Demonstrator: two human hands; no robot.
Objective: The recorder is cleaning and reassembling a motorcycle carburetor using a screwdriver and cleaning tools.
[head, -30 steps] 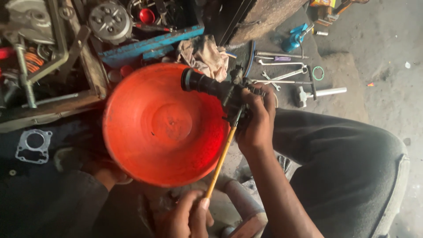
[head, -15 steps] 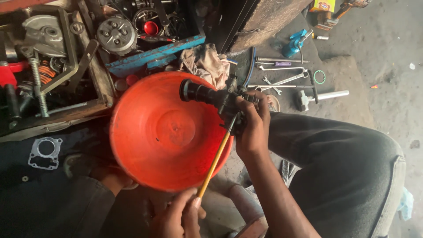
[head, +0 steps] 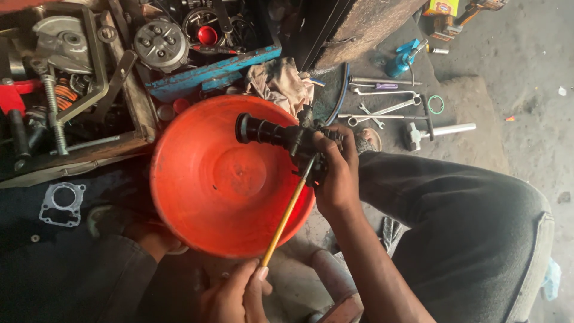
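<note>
Brushing a black engine part over an orange basin

The right hand (head: 338, 173) has its fingers clenched round a black engine part with a ribbed rubber tube (head: 281, 134), holding it above the far rim of the orange basin (head: 197, 179) that sits on the floor between the knees; the left hand (head: 236, 296) pinches the near end of a thin yellow-handled brush (head: 287, 215), whose tip meets the part just under the right thumb. To do this well, I judge the part should stay over the basin so drips and grit fall inside, gripped firmly and turned little by little, while the brush works in short light strokes into the recesses. Spanners (head: 382, 101) and a rag (head: 281, 81) lie on the floor beyond, near a blue tray of parts (head: 203, 69)
</note>
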